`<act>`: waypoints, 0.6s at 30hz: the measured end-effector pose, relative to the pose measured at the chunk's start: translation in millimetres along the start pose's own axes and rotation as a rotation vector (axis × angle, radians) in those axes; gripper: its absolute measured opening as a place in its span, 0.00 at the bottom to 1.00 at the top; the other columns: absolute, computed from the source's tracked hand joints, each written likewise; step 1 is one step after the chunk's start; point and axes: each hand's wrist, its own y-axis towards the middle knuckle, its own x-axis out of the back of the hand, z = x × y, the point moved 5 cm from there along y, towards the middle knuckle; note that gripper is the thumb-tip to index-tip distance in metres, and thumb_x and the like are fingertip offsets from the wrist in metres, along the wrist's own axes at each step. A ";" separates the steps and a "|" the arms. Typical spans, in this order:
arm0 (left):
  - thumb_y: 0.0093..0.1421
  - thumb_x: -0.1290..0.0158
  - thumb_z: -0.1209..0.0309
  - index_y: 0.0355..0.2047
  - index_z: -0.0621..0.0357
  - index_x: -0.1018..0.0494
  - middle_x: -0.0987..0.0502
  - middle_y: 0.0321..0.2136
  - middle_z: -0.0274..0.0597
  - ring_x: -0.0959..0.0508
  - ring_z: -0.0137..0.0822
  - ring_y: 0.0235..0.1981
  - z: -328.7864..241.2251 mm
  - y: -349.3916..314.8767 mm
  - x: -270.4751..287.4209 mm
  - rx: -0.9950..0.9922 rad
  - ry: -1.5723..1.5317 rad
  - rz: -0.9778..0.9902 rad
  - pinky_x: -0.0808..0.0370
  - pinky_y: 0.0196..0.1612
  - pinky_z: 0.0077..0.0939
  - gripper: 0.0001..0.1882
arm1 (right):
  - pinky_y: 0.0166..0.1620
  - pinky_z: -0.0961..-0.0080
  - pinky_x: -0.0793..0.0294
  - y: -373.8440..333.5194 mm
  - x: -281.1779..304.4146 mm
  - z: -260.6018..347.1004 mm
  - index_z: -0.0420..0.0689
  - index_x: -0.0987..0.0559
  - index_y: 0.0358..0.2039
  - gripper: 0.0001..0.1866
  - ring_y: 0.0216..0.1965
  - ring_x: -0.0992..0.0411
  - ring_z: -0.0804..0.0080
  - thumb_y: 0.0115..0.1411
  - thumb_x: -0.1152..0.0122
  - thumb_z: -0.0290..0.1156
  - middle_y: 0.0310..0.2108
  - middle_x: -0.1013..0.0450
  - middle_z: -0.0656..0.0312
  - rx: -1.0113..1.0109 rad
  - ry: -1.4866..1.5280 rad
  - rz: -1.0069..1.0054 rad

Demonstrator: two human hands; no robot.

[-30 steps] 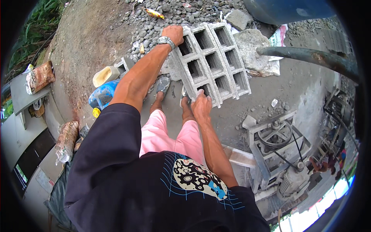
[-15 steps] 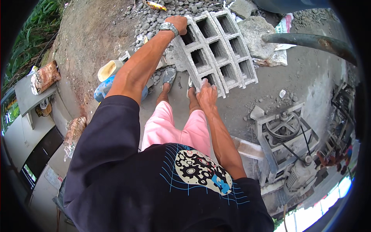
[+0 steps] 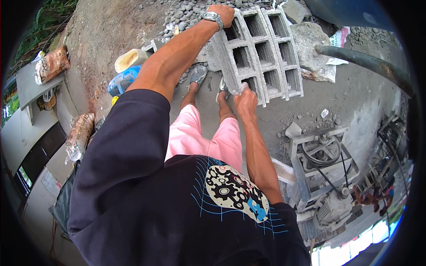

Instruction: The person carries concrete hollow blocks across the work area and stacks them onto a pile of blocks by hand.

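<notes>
Three grey hollow concrete blocks stand side by side with their open cells facing up. My left hand (image 3: 222,16), with a watch on the wrist, is closed over the far end of the leftmost block (image 3: 223,57). At the near end of that same block, my right hand (image 3: 246,103) grips the end wall, its thumb by the nearest cell. Fingers of both hands are partly hidden. The middle block (image 3: 258,38) and the right block (image 3: 286,39) sit close against it, untouched by my hands.
Loose gravel (image 3: 177,20) and a broken concrete slab (image 3: 310,46) lie around the blocks. A metal pipe (image 3: 364,60) reaches in from the right. Nearer right stands a machine frame with a pulley wheel (image 3: 321,150) and motor (image 3: 333,213). A blue container (image 3: 124,81) lies left.
The whole view has shifted, so blocks, hands and nearby ground appear farther right. Both hands keep their hold on the leftmost block, with no clear movement of the blocks over the ground.
</notes>
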 end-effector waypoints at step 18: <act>0.52 0.53 0.67 0.33 0.56 0.23 0.22 0.34 0.48 0.22 0.43 0.38 1.0 2.2 -0.1 0.070 -0.100 0.104 0.26 0.38 0.37 0.12 | 0.40 0.54 0.32 -4.4 -11.6 -0.7 0.29 0.31 0.42 0.26 0.32 0.29 0.41 0.40 0.41 0.26 0.24 0.28 0.40 0.046 -0.215 0.046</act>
